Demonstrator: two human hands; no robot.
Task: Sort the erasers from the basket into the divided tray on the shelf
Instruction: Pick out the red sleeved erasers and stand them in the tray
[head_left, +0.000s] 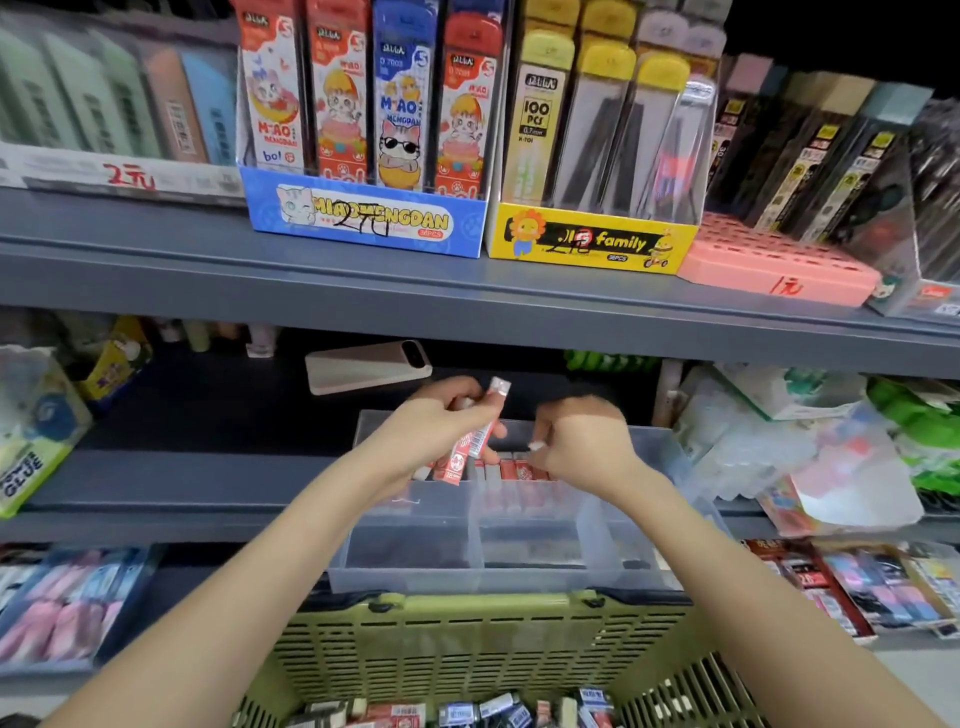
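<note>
A clear divided tray (524, 566) stands on the middle shelf, with red-sleeved erasers (519, 470) lined up in its far compartments. My left hand (441, 423) hovers over the tray's far left and grips several long red-and-white erasers (480, 439) that stick out above and below the fingers. My right hand (576, 441) is over the far middle compartment, fingers curled down, pinching a small white eraser end (536, 445). Below, the olive-green basket (467, 644) holds several loose erasers (467, 713) in red, blue and white sleeves.
A phone (369, 366) lies on the shelf behind the tray. Glue boxes (31, 441) stand at left, plastic-wrapped packs (810, 447) at right. The upper shelf (311, 291) carries boxes of pencil leads. Packaged stationery (67, 608) fills the lower shelf beside the basket.
</note>
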